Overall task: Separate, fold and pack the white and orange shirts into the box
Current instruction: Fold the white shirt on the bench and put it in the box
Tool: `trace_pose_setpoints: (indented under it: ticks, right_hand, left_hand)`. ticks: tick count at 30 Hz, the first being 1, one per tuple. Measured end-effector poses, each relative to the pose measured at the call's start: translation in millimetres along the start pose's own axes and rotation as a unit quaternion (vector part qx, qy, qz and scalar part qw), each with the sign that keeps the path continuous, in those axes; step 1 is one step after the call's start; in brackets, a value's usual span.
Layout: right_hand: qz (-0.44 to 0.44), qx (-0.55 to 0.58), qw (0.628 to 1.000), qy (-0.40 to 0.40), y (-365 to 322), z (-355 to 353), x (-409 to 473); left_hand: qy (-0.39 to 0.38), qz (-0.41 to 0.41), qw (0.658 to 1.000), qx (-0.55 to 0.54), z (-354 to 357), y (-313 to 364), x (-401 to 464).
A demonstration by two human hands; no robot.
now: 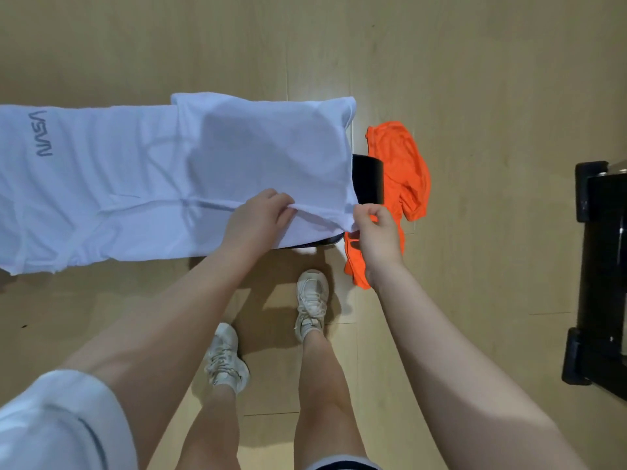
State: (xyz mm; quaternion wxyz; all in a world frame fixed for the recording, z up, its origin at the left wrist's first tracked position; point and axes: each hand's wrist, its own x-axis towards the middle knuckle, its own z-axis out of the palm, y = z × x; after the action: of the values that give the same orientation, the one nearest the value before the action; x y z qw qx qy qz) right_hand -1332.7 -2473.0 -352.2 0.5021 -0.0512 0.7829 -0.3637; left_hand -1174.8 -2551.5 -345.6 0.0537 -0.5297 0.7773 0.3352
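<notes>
I see the white shirt [135, 171] spread out, one end folded back over a dark box [368, 179], I judge to square up a fold. My left hand [258, 218] pinches the shirt's near edge with curled fingers; my right hand [375, 228] pinches its corner just beside. The orange shirt [400, 164] lies crumpled right of the box, set aside on the wooden floor [475, 79].

White shirt [135, 178] half-folded over box [368, 179]; orange shirt [400, 164] crumpled beside.
</notes>
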Motion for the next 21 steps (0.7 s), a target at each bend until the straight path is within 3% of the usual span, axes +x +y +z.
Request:
trace_pose_setpoints:
  ticks: [2, 5, 6, 9, 12, 15, 18, 21]
  right_hand:
    - [-0.052, -0.090, 0.993, -0.054, 0.4, -1.1, 13.1]
    - [-0.150, -0.335, 0.929, -0.051, 11.3, 1.7, 25.0]
    - [-0.172, -0.353, 0.919, -0.032, 13.0, 3.3, 24.6]
    - [-0.205, -0.229, 0.952, 0.006, 10.9, 3.1, 25.0]
    - [-0.174, -0.142, 0.973, -0.047, 2.6, -11.7, 26.7]
    - [-0.131, -0.224, 0.964, -0.054, 2.2, -25.2, 31.5]
    - [-0.086, -0.332, 0.939, 0.035, 1.9, -22.3, 35.6]
    - [-0.180, -0.395, 0.899, 0.064, -12.2, -2.6, 12.2]
  left_hand:
    - [0.007, -0.014, 1.000, 0.017, 0.2, -4.1, 8.3]
    - [0.016, -0.011, 1.000, 0.001, 3.3, -7.6, 11.6]
    - [0.023, -0.010, 1.000, 0.001, 4.6, -8.2, 11.0]
    - [0.050, -0.010, 0.999, 0.016, 7.8, -11.6, 8.7]
    - [0.061, -0.019, 0.998, 0.018, 6.7, -11.3, 7.7]
    - [0.053, -0.028, 0.998, 0.023, 3.2, -11.1, 9.1]
    - [0.047, -0.029, 0.998, 0.007, -3.9, -14.9, 5.0]
    - [0.062, -0.059, 0.996, -0.023, -17.1, -20.4, -9.1]
